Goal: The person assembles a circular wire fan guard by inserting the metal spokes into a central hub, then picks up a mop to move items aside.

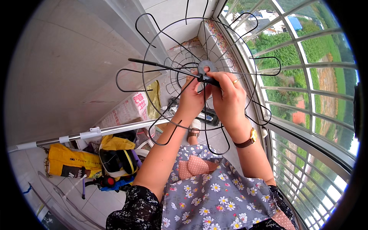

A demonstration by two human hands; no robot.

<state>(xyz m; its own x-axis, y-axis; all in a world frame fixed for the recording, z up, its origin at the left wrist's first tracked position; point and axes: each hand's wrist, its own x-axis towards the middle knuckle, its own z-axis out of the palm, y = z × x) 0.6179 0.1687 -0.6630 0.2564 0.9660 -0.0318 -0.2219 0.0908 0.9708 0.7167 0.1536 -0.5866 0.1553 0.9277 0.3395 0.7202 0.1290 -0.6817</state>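
Observation:
A black wire rack with a large ring and several looped arms stands upright before me, its lower tiers narrowing away below. At its centre are a black hub and a grey round disc. My left hand is closed round the hub from the left, its thumb and fingertips partly hidden behind it. From the right, my right hand pinches a short black piece at the hub, thumb and forefinger beside the disc. Both hands nearly meet there.
A barred window runs along the right. On the left, a metal rail crosses in front of a white sack, a yellow bag and other stored items. A flowered apron covers my lap. A sandalled foot shows below the rack.

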